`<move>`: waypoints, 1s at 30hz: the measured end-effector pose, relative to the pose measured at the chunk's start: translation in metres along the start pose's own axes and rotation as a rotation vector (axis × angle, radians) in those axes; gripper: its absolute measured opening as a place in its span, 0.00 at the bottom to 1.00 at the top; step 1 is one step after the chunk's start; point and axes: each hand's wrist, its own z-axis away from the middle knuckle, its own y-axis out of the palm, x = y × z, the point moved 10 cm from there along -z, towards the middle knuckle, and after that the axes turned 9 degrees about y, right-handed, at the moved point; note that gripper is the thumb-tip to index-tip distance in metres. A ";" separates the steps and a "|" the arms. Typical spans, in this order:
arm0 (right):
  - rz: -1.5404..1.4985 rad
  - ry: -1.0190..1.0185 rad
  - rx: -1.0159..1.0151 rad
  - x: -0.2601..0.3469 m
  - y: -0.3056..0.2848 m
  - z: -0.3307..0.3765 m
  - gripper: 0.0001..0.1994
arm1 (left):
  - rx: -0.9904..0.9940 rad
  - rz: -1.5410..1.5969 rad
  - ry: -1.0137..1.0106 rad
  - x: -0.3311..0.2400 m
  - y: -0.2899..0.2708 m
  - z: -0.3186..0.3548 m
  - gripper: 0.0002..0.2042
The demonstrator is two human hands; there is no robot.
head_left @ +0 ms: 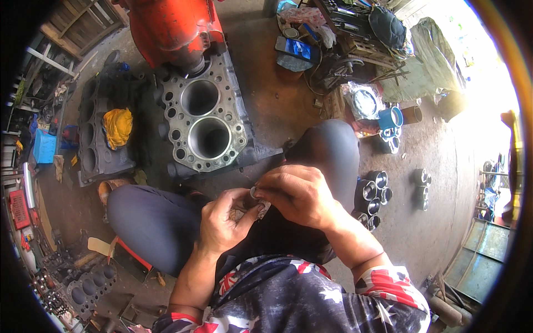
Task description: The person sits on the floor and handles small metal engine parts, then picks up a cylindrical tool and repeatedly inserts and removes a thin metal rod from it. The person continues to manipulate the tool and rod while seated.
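Over my lap my left hand (225, 218) is closed with thumb and fingers around a small metal part (266, 209), mostly hidden by the fingers. Against it, my right hand (297, 195) pinches a small round grey metal piece (254, 192) between thumb and fingertips. The two hands touch or nearly touch; the exact kind of either part cannot be made out. In front of my knees lies a large engine block (236, 122) with wide, shiny cylinder bores, and an orange machine (175, 33) stands on its far end.
A dark engine block (91, 116) with a yellow cloth (117, 128) lies at the left. Several metal pistons (373, 191) stand on the floor by my right knee, near a blue cylindrical piece (390, 117). Tools crowd a bench (361, 41) at the far right.
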 end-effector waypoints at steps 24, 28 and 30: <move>-0.159 0.159 0.041 -0.013 0.001 -0.006 0.06 | -0.115 0.683 -0.424 0.029 0.006 0.015 0.12; -0.176 0.134 0.027 -0.012 0.001 -0.006 0.06 | -0.133 0.678 -0.418 0.030 0.005 0.016 0.12; -0.142 0.132 -0.011 -0.011 -0.001 -0.006 0.07 | -0.154 0.678 -0.426 0.032 0.005 0.017 0.12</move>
